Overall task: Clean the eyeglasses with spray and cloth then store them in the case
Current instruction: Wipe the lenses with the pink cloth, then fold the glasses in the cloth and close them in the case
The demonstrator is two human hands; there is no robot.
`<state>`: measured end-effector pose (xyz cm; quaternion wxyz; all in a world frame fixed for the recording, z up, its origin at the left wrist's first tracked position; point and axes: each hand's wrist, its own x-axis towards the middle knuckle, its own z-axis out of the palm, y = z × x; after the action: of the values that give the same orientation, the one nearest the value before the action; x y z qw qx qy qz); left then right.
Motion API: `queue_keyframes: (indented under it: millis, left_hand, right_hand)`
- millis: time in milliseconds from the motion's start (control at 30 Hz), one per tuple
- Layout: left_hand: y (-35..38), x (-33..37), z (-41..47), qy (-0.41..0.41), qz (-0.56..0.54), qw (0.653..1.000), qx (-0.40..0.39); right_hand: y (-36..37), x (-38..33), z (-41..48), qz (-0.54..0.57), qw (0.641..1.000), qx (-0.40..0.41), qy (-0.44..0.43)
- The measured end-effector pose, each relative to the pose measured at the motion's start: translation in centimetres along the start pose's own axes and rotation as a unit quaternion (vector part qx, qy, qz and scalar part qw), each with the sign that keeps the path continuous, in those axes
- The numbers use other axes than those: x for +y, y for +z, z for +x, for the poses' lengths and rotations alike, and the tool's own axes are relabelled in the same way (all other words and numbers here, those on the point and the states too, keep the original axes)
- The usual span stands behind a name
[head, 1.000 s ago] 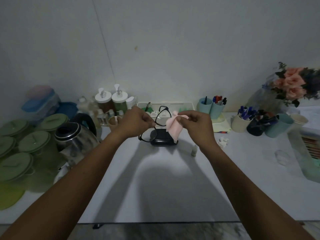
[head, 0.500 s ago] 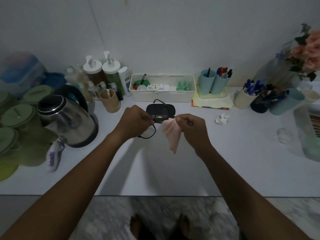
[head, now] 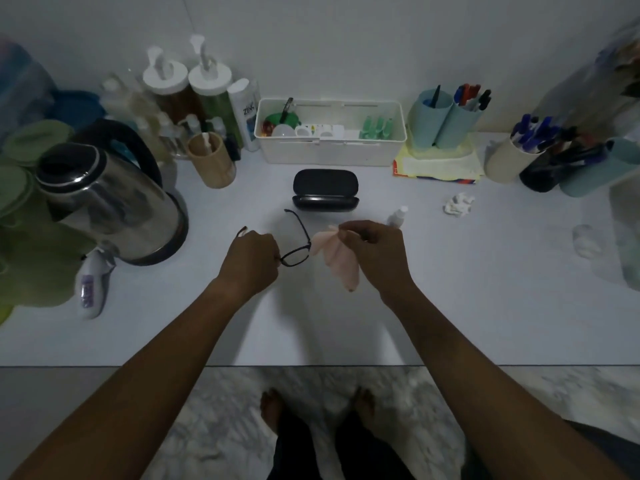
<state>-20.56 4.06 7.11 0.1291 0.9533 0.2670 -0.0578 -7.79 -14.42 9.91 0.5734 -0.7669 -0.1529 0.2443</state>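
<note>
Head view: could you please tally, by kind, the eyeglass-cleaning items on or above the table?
Eyeglasses: 1
Pink cloth: 1
Black case: 1
Small bottle behind the right hand: 1
Total: 4

The case (head: pixel 325 194) sits on the table (head: pixel 485 289), just before the box (head: pixel 330 154). Nearer, the eyeglasses (head: pixel 296 244) in the left hand (head: pixel 249 261) hang left of the cloth (head: pixel 337 259) in the right hand (head: pixel 374 251). The spray bottle (head: pixel 397 216) stands behind that hand, the kettle (head: pixel 100 202) far left.

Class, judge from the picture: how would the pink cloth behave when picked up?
Probably floppy: the pink cloth hangs limp from the right hand. Likely light, since a fingertip pinch alone holds it.
</note>
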Motion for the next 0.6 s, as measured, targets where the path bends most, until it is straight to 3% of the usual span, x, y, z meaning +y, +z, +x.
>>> queue_keyframes:
  millis: [400, 533, 600]
  left_hand:
    - [3.5, -4.5, 0.1, 0.046, 0.075, 0.996, -0.03]
    - [2.3, -3.6, -0.4, 0.021, 0.021, 1.0, -0.01]
    - [1.3, -1.8, -1.0, 0.014, -0.085, 0.996, 0.03]
  right_hand:
    - [3.4, 4.0, 0.5, 0.008, 0.999, 0.016, 0.041]
    - [3.6, 4.0, 0.5, 0.016, 0.999, 0.02, 0.041]
    - [3.4, 3.7, 0.3, 0.034, 0.998, 0.021, 0.041]
